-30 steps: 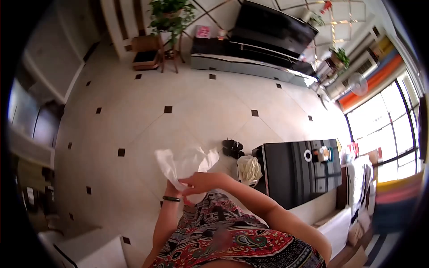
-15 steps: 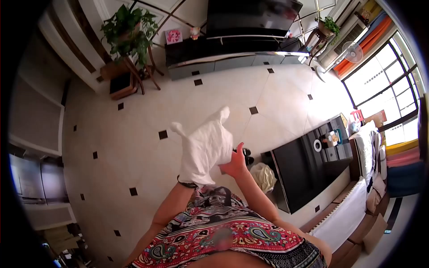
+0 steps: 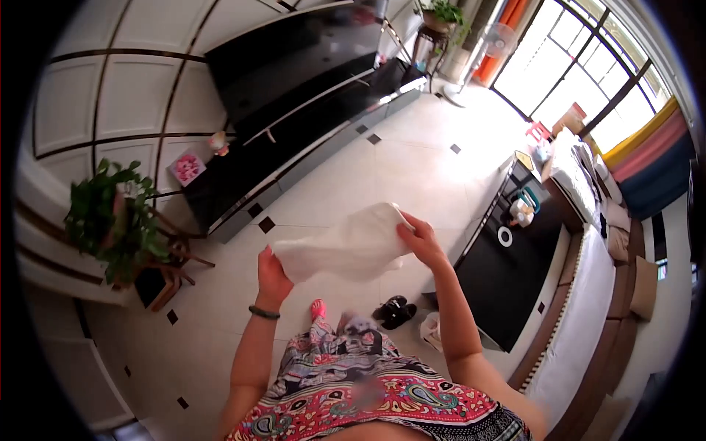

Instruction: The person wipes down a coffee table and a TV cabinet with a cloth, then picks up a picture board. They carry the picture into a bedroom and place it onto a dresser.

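Note:
A piece of white cloth (image 3: 342, 246) is stretched sideways in front of me, between my two hands. Its exact kind does not show, and its lower part is blurred. At the cloth's left end, my left hand (image 3: 273, 279) is closed on it, thumb pointing up, with a dark bracelet on the wrist. My right hand (image 3: 423, 241) grips the upper right corner, fingers curled round the edge. The cloth hangs in the air above the tiled floor, apart from any furniture.
A long TV cabinet (image 3: 294, 158) lines the wall, with a potted plant (image 3: 110, 220) on a stand to its left. A black coffee table (image 3: 507, 272) and a sofa (image 3: 625, 345) are at right. Black shoes (image 3: 395, 312) and a pale bag (image 3: 432, 331) lie on the floor.
My left hand was inside the cloth and is now out, holding its left end. My right hand has moved up to a corner. The view has turned right.

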Demonstrator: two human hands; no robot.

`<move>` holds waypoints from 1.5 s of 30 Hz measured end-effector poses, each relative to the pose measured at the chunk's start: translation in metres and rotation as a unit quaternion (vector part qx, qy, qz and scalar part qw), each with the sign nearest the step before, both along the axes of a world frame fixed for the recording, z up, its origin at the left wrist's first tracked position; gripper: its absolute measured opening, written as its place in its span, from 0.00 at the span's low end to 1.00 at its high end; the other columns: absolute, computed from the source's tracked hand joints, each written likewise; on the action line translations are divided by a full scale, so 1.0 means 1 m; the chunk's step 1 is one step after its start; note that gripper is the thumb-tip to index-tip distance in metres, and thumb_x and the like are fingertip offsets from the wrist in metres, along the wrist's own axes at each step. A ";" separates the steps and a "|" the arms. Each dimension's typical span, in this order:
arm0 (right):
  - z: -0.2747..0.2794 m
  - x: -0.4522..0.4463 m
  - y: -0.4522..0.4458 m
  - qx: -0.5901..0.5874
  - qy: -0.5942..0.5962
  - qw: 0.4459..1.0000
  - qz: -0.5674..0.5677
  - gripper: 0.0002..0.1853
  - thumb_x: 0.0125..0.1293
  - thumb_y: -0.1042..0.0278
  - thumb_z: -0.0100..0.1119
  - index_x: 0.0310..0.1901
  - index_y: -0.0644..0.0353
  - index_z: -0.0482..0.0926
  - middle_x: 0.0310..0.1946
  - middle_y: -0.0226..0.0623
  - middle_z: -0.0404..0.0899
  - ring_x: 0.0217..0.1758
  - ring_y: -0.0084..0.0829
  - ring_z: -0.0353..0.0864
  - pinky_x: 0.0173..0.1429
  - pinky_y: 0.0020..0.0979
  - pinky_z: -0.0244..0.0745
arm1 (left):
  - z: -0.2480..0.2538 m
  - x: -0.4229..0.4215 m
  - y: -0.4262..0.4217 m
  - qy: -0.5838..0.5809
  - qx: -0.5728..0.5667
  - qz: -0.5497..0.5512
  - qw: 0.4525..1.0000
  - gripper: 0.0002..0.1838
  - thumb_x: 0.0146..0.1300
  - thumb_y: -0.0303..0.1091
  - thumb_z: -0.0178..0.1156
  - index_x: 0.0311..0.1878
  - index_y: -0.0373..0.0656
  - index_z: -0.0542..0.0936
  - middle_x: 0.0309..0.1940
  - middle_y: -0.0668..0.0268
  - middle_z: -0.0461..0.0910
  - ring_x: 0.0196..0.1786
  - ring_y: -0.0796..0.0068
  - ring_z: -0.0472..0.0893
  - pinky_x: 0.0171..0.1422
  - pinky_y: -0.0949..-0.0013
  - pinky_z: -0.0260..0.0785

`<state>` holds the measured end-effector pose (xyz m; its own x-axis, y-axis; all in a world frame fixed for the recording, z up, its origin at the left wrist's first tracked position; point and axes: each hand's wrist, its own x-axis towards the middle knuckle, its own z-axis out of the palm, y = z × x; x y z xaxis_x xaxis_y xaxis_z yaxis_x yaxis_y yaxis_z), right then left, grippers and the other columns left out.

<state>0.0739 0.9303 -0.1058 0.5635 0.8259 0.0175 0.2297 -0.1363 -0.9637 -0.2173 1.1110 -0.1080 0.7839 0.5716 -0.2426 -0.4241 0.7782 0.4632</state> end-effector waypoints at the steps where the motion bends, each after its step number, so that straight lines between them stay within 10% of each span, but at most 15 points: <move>1: 0.008 0.014 0.006 -0.037 -0.118 0.990 -0.065 0.20 0.66 0.61 0.61 0.59 0.53 0.79 0.23 0.41 0.82 0.27 0.28 0.81 0.41 0.35 0.77 | -0.036 0.021 0.033 0.136 0.304 -0.018 0.943 0.16 0.68 0.36 0.56 0.55 0.38 0.79 0.48 0.64 0.82 0.50 0.72 0.81 0.54 0.71 0.75; 3: -0.019 0.055 0.033 -0.064 -0.173 0.970 -0.156 0.22 0.63 0.63 0.64 0.59 0.55 0.76 0.18 0.43 0.77 0.23 0.26 0.77 0.34 0.34 0.75 | -0.041 0.077 0.079 0.262 0.479 -0.053 0.836 0.14 0.67 0.37 0.58 0.50 0.38 0.80 0.43 0.66 0.83 0.45 0.77 0.81 0.49 0.72 0.75; 7: -0.013 0.185 0.080 -0.024 0.089 0.981 -0.171 0.23 0.59 0.66 0.68 0.56 0.58 0.75 0.30 0.32 0.81 0.31 0.25 0.79 0.35 0.28 0.74 | -0.003 0.230 0.156 0.328 0.400 -0.026 0.855 0.22 0.66 0.32 0.63 0.60 0.38 0.70 0.37 0.64 0.82 0.39 0.77 0.81 0.44 0.72 0.76; 12: 0.005 0.274 0.098 -0.110 0.065 0.992 -0.018 0.22 0.50 0.70 0.71 0.51 0.58 0.83 0.38 0.36 0.83 0.41 0.27 0.80 0.47 0.28 0.76 | 0.031 0.334 0.206 0.250 0.466 -0.123 0.840 0.27 0.60 0.32 0.69 0.62 0.45 0.71 0.39 0.62 0.82 0.41 0.76 0.80 0.47 0.71 0.74; 15: 0.003 0.295 0.102 -0.210 -0.050 0.976 -0.006 0.20 0.51 0.69 0.69 0.48 0.58 0.84 0.39 0.41 0.84 0.41 0.33 0.81 0.49 0.31 0.76 | 0.039 0.359 0.197 0.320 0.761 -0.173 0.537 0.16 0.50 0.36 0.75 0.43 0.44 0.85 0.37 0.60 0.77 0.41 0.63 0.78 0.47 0.65 0.72; 18: -0.009 0.303 0.097 -0.194 -0.177 0.963 -0.052 0.16 0.54 0.64 0.65 0.45 0.59 0.85 0.37 0.44 0.84 0.41 0.37 0.82 0.49 0.35 0.77 | 0.023 0.368 0.190 0.348 0.783 -0.133 0.498 0.15 0.48 0.38 0.75 0.38 0.43 0.86 0.34 0.59 0.75 0.40 0.59 0.77 0.47 0.62 0.72; 22: 0.066 0.268 0.140 -0.160 -0.057 0.982 -0.084 0.13 0.60 0.62 0.57 0.42 0.61 0.83 0.31 0.49 0.83 0.38 0.44 0.82 0.45 0.40 0.76 | 0.086 0.347 0.207 0.251 0.882 0.106 0.384 0.07 0.55 0.31 0.67 0.28 0.37 0.81 0.41 0.57 0.77 0.45 0.61 0.78 0.48 0.59 0.71; 27: 0.054 0.190 0.175 -0.043 -0.224 0.959 -0.171 0.06 0.62 0.72 0.59 0.34 0.65 0.74 0.18 0.51 0.75 0.25 0.52 0.79 0.28 0.43 0.73 | 0.022 0.333 0.169 0.389 0.608 -0.083 0.688 0.13 0.72 0.40 0.53 0.38 0.39 0.75 0.29 0.66 0.75 0.33 0.76 0.74 0.35 0.69 0.70; 29: 0.077 0.159 0.172 -0.003 -0.082 0.996 -0.044 0.11 0.60 0.74 0.62 0.43 0.66 0.76 0.37 0.49 0.82 0.36 0.46 0.84 0.37 0.36 0.82 | 0.032 0.351 0.141 0.338 0.414 -0.191 0.823 0.16 0.73 0.45 0.53 0.49 0.40 0.72 0.36 0.72 0.75 0.37 0.83 0.73 0.40 0.74 0.70; 32: 0.164 0.242 0.140 0.038 -0.012 0.999 0.010 0.24 0.59 0.77 0.66 0.57 0.61 0.74 0.50 0.42 0.81 0.49 0.33 0.84 0.49 0.32 0.82 | 0.127 0.468 0.135 0.263 0.490 -0.218 0.802 0.19 0.68 0.42 0.60 0.50 0.37 0.68 0.42 0.62 0.77 0.44 0.77 0.77 0.47 0.73 0.72; 36: 0.089 0.384 0.084 -0.022 -0.026 0.974 -0.225 0.38 0.54 0.69 0.73 0.67 0.56 0.66 0.55 0.38 0.81 0.59 0.32 0.78 0.59 0.37 0.76 | 0.098 0.579 0.135 0.167 0.437 -0.373 0.802 0.14 0.71 0.34 0.56 0.54 0.41 0.65 0.42 0.62 0.77 0.45 0.77 0.77 0.49 0.73 0.71; 38: 0.068 0.412 0.091 0.141 0.184 0.962 -0.143 0.45 0.52 0.67 0.76 0.70 0.57 0.62 0.55 0.37 0.81 0.61 0.32 0.76 0.63 0.37 0.72 | 0.106 0.602 0.147 0.162 0.506 -0.396 0.749 0.13 0.71 0.32 0.55 0.54 0.43 0.65 0.42 0.64 0.77 0.47 0.80 0.76 0.51 0.74 0.70; 42: 0.075 0.521 0.159 -0.104 0.267 0.958 -0.008 0.25 0.52 0.65 0.77 0.50 0.66 0.81 0.40 0.31 0.84 0.44 0.21 0.80 0.51 0.28 0.77 | 0.183 0.722 0.215 0.146 0.370 -0.336 0.854 0.10 0.73 0.33 0.53 0.53 0.52 0.66 0.35 0.77 0.76 0.29 0.94 0.68 0.23 0.84 0.52; 45: 0.053 0.595 0.216 -0.061 0.387 0.919 -0.046 0.18 0.54 0.66 0.75 0.44 0.66 0.83 0.36 0.30 0.84 0.40 0.22 0.80 0.51 0.29 0.76 | 0.142 0.790 0.289 0.208 0.308 -0.290 0.882 0.12 0.72 0.34 0.54 0.56 0.51 0.66 0.39 0.74 0.76 0.34 0.91 0.72 0.29 0.81 0.61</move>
